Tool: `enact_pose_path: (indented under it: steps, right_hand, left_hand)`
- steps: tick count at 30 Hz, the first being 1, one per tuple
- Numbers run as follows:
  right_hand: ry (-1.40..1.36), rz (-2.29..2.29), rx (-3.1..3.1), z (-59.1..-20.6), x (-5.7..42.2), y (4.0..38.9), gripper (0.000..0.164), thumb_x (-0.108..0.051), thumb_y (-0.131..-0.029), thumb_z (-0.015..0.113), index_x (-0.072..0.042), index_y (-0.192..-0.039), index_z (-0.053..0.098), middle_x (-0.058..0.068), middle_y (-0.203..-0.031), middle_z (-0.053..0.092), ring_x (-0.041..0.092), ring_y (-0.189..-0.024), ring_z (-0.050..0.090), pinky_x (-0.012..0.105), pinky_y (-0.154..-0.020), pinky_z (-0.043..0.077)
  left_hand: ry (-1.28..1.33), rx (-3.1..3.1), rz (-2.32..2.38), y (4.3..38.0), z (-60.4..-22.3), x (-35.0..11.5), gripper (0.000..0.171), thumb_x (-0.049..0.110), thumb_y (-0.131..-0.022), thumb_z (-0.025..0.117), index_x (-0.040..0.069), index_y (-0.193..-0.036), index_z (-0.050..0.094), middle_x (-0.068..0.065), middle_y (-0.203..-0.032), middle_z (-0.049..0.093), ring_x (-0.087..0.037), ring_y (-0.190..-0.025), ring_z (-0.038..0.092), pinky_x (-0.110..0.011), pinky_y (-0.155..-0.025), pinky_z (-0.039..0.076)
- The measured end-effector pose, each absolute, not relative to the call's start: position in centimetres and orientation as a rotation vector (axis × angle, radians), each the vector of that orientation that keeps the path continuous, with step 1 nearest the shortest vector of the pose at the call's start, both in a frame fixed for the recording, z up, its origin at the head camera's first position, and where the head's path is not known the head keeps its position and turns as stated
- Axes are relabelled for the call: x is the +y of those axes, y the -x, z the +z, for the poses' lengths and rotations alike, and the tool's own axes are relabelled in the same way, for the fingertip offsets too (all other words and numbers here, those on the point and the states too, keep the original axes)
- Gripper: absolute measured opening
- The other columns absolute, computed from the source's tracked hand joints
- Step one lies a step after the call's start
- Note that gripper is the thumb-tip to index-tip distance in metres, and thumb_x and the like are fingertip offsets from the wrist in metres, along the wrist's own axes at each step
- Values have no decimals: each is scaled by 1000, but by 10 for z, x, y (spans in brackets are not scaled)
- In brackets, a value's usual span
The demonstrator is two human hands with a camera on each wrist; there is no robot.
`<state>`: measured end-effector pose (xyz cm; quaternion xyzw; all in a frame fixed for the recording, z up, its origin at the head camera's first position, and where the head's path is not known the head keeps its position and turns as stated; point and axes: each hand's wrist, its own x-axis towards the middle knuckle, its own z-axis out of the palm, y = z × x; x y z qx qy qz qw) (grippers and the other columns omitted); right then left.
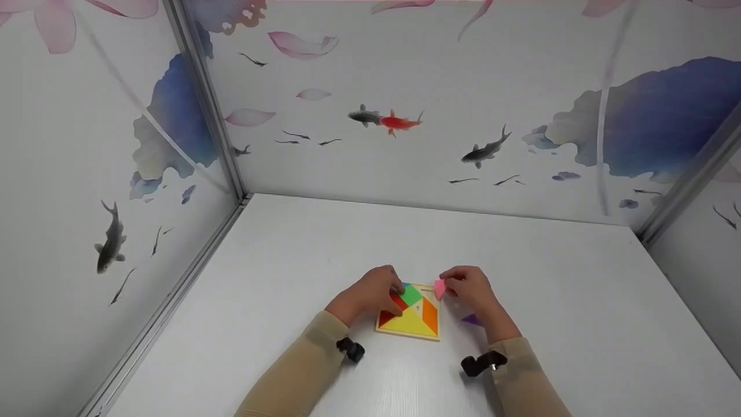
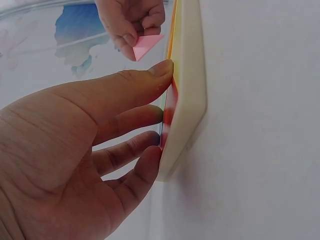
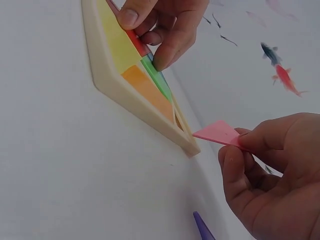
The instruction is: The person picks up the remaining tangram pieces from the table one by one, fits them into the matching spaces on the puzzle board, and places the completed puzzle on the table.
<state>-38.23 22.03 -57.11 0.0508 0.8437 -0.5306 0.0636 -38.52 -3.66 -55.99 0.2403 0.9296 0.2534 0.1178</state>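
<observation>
Nearest are two tan sleeves (image 1: 295, 370), each with a small black wrist camera (image 1: 484, 364) at the cuff, reaching forward over a white table (image 1: 301, 249). To the right of the tray, a purple piece (image 1: 472, 319) lies on the table, partly hidden by the right forearm.

Beyond the cuffs sits a shallow, pale square tray (image 3: 142, 111) of flat colored shapes: yellow (image 1: 408, 324) along the near side, orange (image 1: 430, 317) on the right, red (image 3: 136, 43) on the left, green (image 1: 412, 295) toward the far side. The left hand (image 1: 373, 292) spans the tray's left side, thumb and fingers apart, tips resting on the pieces.

The right hand (image 1: 472, 289) pinches a pink triangle (image 3: 220, 132) between thumb and fingers, just off the tray's far right corner. From the right hand, the tray lies to the left; in the right wrist view the triangle's long edge runs from the fingertips toward that corner, one point leading, and a narrow bare gap shows inside the tray there. Whether pink touches the rim, I cannot tell.

Farthest back, white walls (image 1: 405, 174) carry painted fish and petals.
</observation>
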Motion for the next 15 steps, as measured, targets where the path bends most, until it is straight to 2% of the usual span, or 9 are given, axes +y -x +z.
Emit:
enact_pose_path:
  steps: [15]
  right_hand:
    - [-86,-1551,2546,-569,205,379,14,-6,-100,65,-8,-106,79,12,-109,71,24,-91,64,25,-82,59]
  left_hand:
    - [-682,2711,744,387,-560,-36,42,30,-85,92,15,-122,80,1,-116,61,-15,-106,56,-31,-103,54]
